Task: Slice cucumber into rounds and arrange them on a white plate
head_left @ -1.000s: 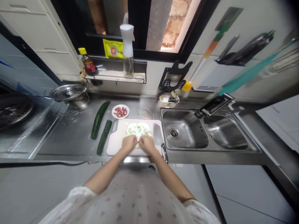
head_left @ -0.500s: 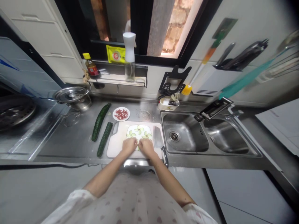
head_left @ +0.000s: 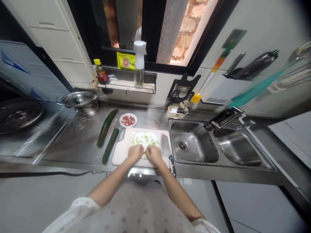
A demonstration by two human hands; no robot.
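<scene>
A white plate [head_left: 138, 136] lies on a pale cutting board [head_left: 122, 150], with thin cucumber slices [head_left: 146, 135] fanned in small groups on it. My left hand [head_left: 136, 153] and my right hand [head_left: 154, 154] are closed, close together over the plate's near edge. Their fingertips pinch at pale green cucumber slices there, though the slices are mostly hidden by the fingers. Right of the plate, a cleaver [head_left: 165, 145] rests flat on the board, its black handle pointing toward me. Two cucumbers lie left of the board: one long [head_left: 107, 128], one with a cut end [head_left: 110, 145].
Behind the board stands a small plate of chopped red pieces [head_left: 128, 120]. A double steel sink [head_left: 194, 140] with a black faucet [head_left: 218, 119] is at the right. A lidded pot [head_left: 82, 103] stands back left, near the stove [head_left: 20, 113]. Bottles line a wall shelf [head_left: 126, 86].
The view has shifted slightly, so the counter sits a little lower and to the right. My hands stay pinched at the plate's near edge, with only a slight change in the fingers.
</scene>
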